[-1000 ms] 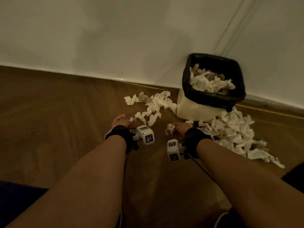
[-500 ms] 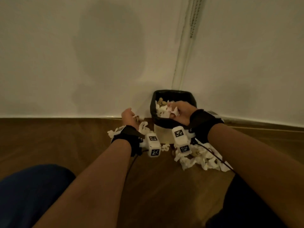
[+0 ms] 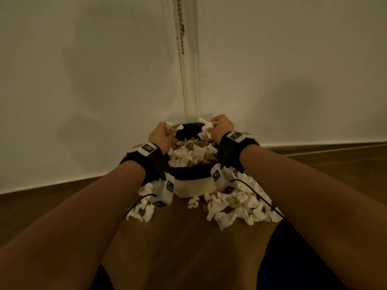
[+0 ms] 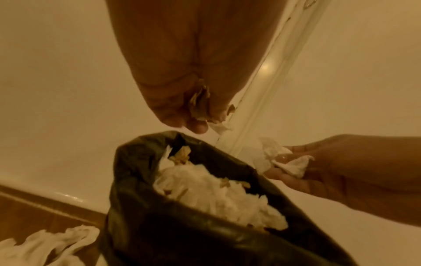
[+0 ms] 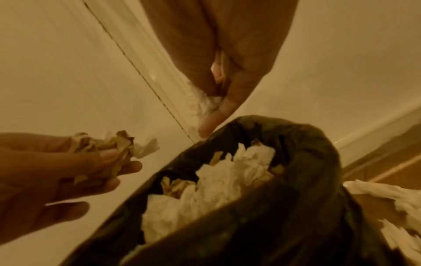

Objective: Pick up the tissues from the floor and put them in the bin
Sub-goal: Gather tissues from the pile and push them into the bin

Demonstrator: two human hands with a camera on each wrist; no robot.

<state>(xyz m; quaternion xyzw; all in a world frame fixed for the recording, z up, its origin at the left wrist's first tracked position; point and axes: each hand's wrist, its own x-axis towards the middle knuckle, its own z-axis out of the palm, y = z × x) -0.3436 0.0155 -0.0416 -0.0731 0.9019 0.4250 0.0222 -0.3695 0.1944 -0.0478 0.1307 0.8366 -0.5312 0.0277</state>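
A small cream bin (image 3: 193, 186) with a black liner (image 4: 141, 225) (image 5: 318, 162) stands in the room's corner, heaped with white and brown tissues (image 3: 191, 152). Both hands hover above its opening. My left hand (image 3: 162, 133) (image 4: 193, 115) grips a wad of brown and white tissue (image 5: 114, 149) over the bin's left side. My right hand (image 3: 219, 127) (image 5: 214, 108) pinches a white tissue (image 4: 280, 160) over the right side. More crumpled tissues lie on the floor to the left (image 3: 142, 210) and right (image 3: 236, 208) of the bin.
White walls meet in a corner (image 3: 188, 80) right behind the bin, with a vertical strip running down it. The wooden floor (image 3: 188, 248) stretches toward me between my forearms. Camera cables hang from both wrists. Dark clothing shows at the bottom edges.
Both hands rose from the floor with tissues and now hang above the bin; the left hand came from beside the bin to over its opening. My view tilted up toward the corner.
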